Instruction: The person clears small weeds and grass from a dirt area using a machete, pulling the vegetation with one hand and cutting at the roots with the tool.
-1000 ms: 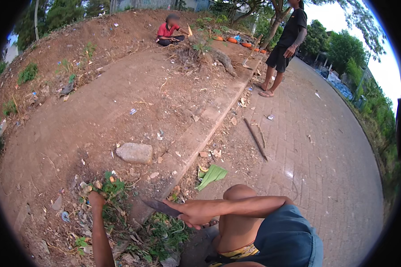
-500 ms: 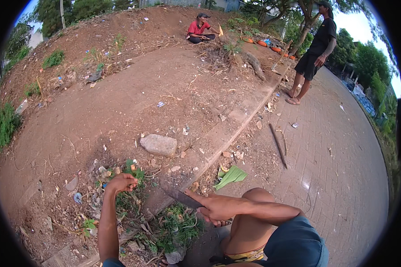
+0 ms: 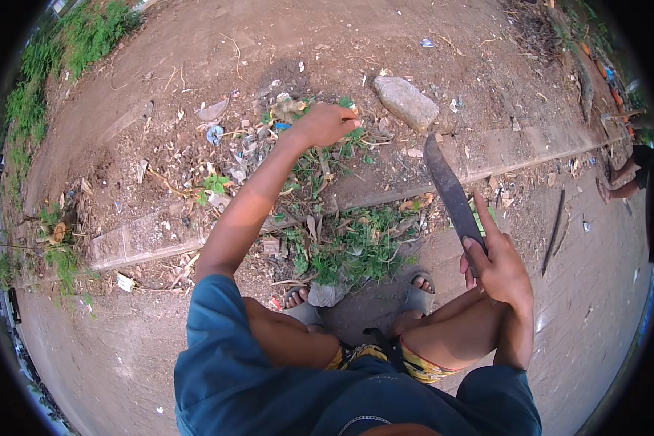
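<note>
In my right hand (image 3: pixel 503 269) is a machete (image 3: pixel 449 187) with a broad dark blade. Its tip points away from me, up toward a grey stone block (image 3: pixel 407 102). The index finger is stretched out beside the blade while the others wrap the handle, which is mostly hidden. My left hand (image 3: pixel 324 125) reaches forward over weeds and litter, its fingers pinched together. Whatever sits between those fingertips, if anything, is too small to make out. Below it, a heap of cut green weeds (image 3: pixel 363 243) lies between the curb and my feet.
A concrete curb (image 3: pixel 501 156) runs across between bare dirt and paving. My sandalled feet (image 3: pixel 418 289) stand close to the weeds. On the paving at right lies a dark stick (image 3: pixel 553 232). Another person's legs (image 3: pixel 621 182) show at the right rim.
My view has tipped downward. The machete has swung from pointing left toward my left hand to pointing away from me, farther right. My left hand stays pinched over the weeds.
</note>
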The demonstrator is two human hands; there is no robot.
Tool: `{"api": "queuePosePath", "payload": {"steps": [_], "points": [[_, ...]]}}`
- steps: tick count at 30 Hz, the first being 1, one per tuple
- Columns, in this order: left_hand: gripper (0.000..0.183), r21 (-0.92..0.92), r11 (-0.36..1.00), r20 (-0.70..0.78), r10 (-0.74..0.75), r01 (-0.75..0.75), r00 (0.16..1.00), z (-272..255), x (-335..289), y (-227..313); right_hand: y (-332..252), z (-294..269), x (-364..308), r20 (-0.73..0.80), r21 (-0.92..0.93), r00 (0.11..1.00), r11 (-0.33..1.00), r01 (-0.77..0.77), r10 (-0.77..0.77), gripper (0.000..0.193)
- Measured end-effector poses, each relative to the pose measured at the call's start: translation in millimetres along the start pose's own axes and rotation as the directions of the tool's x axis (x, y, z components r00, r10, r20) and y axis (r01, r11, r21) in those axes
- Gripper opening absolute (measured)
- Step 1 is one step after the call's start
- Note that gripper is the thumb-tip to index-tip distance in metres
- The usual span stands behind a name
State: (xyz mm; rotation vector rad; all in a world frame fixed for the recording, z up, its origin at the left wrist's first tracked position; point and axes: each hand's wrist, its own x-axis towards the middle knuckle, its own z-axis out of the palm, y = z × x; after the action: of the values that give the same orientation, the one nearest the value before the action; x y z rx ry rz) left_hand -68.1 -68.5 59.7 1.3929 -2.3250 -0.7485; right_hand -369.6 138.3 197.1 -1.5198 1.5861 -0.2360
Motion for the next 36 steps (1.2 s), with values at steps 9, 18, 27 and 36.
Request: {"api": "queuePosePath", "payload": {"steps": [9, 18, 27, 36], "points": [[0.043, 0.015, 0.966, -0.214, -0.248, 0.257, 0.945, -16.9, 73.8, -44.1, 7.0, -5.6, 9.1, -0.002, -0.001, 1.0, 1.0, 0.019, -0.019, 0.069], [0.029, 0.647, 0.731, 0.333, -0.527, 0.217, 0.782, 43.7, 155.4, -77.5, 7.1, -21.0, 23.6, 0.026, 0.105, 0.998, 0.993, 0.053, -0.056, 0.07], [0.054, 0.758, 0.651, 0.423, -0.537, 0.04, 0.73, 32.0, 119.1, -71.5, 27.4, -42.0, 32.5, -0.047, 0.084, 0.998, 0.995, 0.052, -0.048, 0.068], [0.043, 0.96, 0.233, 0.243, -0.41, -0.157, 0.879, 64.9, 76.0, -43.6, 16.1, -35.3, 27.8, -0.002, 0.091, 0.999, 0.995, 0.041, -0.041, 0.069]]}}
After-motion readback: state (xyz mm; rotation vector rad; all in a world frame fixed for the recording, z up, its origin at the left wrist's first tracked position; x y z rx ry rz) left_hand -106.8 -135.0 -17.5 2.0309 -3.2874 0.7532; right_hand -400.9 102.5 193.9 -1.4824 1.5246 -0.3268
